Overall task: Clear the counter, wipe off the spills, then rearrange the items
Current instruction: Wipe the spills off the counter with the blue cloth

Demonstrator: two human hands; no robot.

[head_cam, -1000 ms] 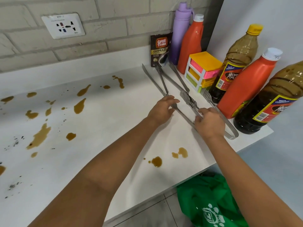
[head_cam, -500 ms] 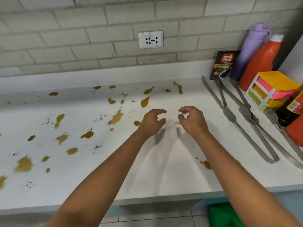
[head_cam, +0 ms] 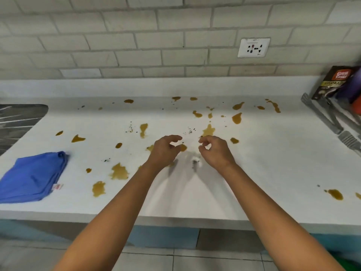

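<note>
The white counter (head_cam: 273,169) is spotted with several brown spills (head_cam: 118,171) and dark specks across its middle. My left hand (head_cam: 166,150) and my right hand (head_cam: 214,151) hover side by side just above the counter's centre, fingers loosely curled and apart, holding nothing. A folded blue cloth (head_cam: 33,177) lies at the front left, well left of my left hand. Metal tongs (head_cam: 332,120) lie at the far right edge, beside a brown coffee granules pouch (head_cam: 334,83) against the wall.
A dark sink or drainboard (head_cam: 15,122) sits at the far left. A wall socket (head_cam: 254,47) is on the brick wall. Purple and orange bottles (head_cam: 356,89) are cut off at the right edge. Tiled floor lies below the counter's front edge.
My hands let go of the tongs at the right and moved left to the counter's middle. The view panned left, bringing the blue cloth into sight and pushing the bottles out.
</note>
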